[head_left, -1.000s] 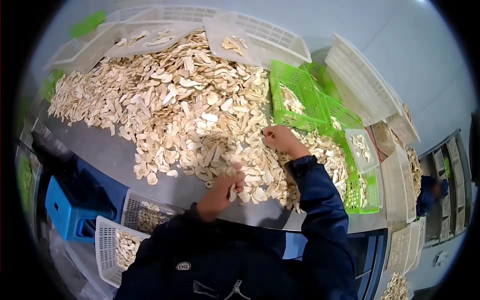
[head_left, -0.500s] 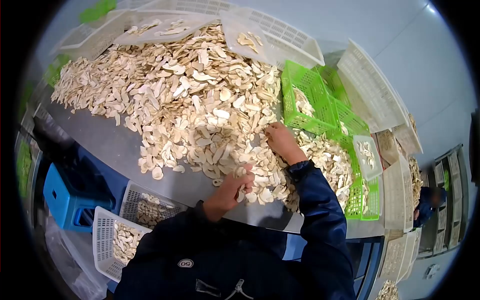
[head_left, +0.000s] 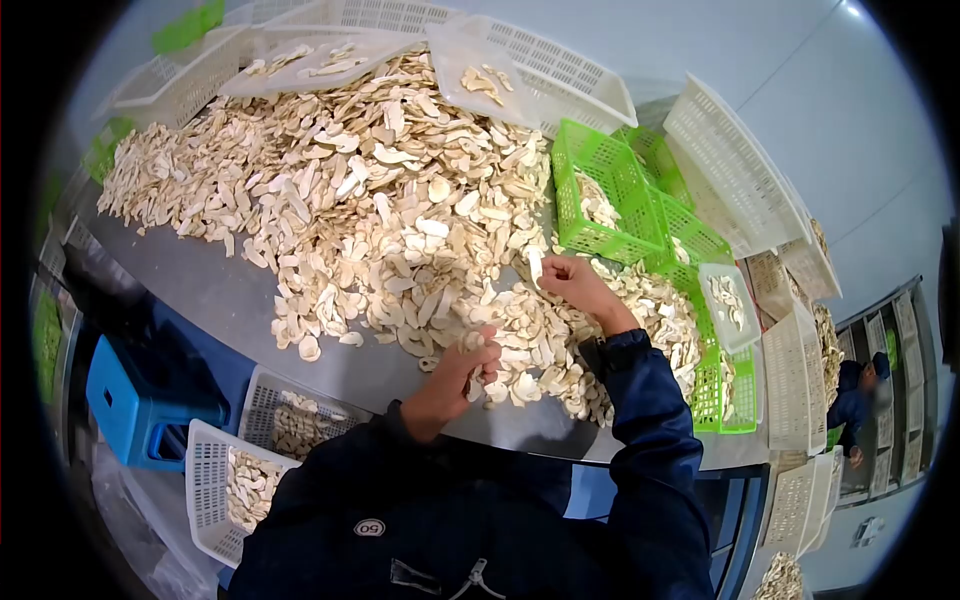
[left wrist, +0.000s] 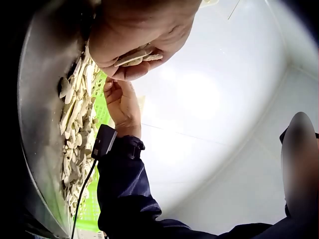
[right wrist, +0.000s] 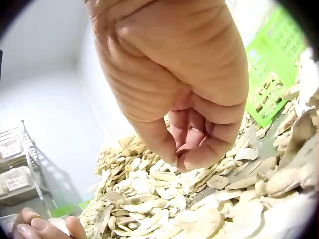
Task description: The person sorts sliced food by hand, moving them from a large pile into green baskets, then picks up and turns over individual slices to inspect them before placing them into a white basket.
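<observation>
A big heap of pale dried mushroom slices [head_left: 330, 190] covers much of the metal table. My left hand [head_left: 452, 378], low over the heap's near edge, curls around several mushroom slices [left wrist: 133, 59], whose edges show between the fingers in the left wrist view. To the right and farther forward, my right hand [head_left: 588, 290] pinches a whitish mushroom slice [head_left: 535, 263] at its fingertips, above the heap. From the right wrist view, thumb and fingers meet and the slice is hidden behind them.
Green baskets [head_left: 605, 195] with slices stand right of the heap, a small white tray [head_left: 728, 305] on one. White crates [head_left: 735, 165] line the back and right. Lower left are a blue stool [head_left: 150, 405] and white baskets [head_left: 215, 490] of slices. Another person [head_left: 855, 400] is far right.
My right hand has drawn slightly back toward the right, and a whitish slice now shows at its fingertips. The left hand keeps its slices near the same spot. The head view has shifted a little.
</observation>
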